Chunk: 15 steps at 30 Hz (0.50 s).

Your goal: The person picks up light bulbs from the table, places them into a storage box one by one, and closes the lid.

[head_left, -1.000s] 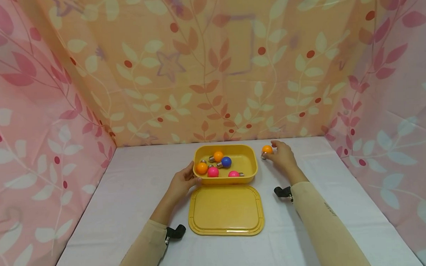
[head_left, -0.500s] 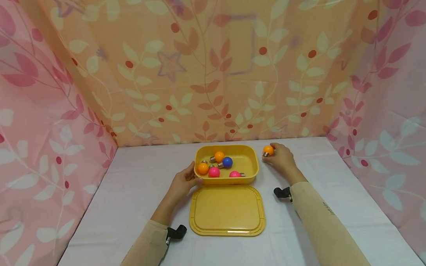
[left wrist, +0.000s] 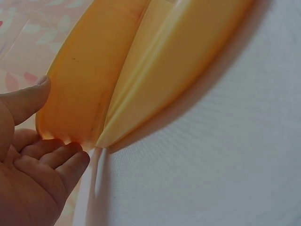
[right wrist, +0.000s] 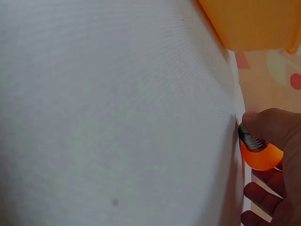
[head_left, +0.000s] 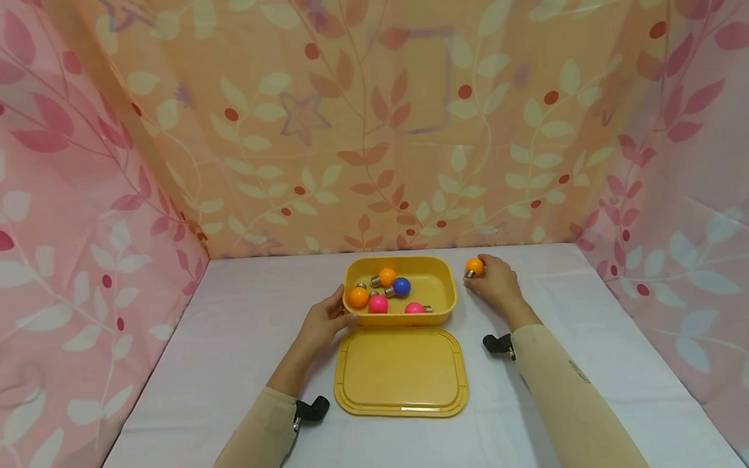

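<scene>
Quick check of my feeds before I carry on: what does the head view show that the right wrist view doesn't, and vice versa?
Only the head view: the left grip holding the tub at its left end, the lid, and inside the tub two orange bulbs, two pink bulbs and a blue bulb.

Only the right wrist view: the lower fingers of the right grip.

Both: the right grip holding another orange bulb, part of the tub, the white cloth.

Box (head_left: 404,320) smooth plastic; lid (head_left: 401,372) glossy; bulb base (right wrist: 254,142) ridged metal.
</scene>
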Available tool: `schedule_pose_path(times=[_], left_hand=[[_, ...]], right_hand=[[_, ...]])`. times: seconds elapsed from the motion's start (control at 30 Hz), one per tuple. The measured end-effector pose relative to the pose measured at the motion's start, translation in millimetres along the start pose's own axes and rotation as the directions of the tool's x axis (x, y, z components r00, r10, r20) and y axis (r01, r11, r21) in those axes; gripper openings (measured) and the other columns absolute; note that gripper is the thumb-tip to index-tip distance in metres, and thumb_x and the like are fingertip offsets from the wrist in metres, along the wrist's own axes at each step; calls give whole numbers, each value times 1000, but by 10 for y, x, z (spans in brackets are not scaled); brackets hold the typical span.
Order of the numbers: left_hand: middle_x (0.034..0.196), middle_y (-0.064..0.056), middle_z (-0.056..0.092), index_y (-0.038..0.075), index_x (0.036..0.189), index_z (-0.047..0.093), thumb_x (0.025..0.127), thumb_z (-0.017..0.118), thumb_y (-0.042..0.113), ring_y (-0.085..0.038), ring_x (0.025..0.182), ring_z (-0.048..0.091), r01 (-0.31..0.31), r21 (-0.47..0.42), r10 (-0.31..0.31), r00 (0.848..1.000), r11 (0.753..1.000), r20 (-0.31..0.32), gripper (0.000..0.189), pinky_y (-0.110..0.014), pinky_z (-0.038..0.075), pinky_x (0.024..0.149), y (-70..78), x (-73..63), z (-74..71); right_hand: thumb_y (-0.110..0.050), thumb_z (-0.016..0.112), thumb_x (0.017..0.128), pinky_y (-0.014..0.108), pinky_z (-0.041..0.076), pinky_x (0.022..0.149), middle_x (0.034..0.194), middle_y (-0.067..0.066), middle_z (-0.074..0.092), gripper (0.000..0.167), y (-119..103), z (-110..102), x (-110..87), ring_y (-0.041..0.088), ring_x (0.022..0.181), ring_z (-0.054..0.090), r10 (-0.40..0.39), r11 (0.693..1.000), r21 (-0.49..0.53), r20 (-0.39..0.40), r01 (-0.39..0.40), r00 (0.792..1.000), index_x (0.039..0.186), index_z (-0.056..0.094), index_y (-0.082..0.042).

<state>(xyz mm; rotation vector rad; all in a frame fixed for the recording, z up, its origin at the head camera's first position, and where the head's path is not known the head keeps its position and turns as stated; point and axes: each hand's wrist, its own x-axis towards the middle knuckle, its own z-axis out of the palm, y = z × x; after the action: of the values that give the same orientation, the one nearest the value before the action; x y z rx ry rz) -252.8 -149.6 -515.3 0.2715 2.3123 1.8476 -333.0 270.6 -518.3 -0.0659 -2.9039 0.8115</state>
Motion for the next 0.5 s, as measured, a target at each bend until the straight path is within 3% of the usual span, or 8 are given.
schedule_pose_path(times=[0.5], left_hand=[[164, -8, 36, 12, 161, 30, 93, 77, 17, -23, 144, 46, 0, 22, 0, 1000, 1000, -9, 83, -35, 44, 113, 2, -2, 7]], right_hand=[[-40, 77, 86, 68, 34, 106, 143, 26, 54, 83, 19, 71, 38, 48, 128, 49, 8, 998, -68, -1, -8, 1000, 151, 44, 0]])
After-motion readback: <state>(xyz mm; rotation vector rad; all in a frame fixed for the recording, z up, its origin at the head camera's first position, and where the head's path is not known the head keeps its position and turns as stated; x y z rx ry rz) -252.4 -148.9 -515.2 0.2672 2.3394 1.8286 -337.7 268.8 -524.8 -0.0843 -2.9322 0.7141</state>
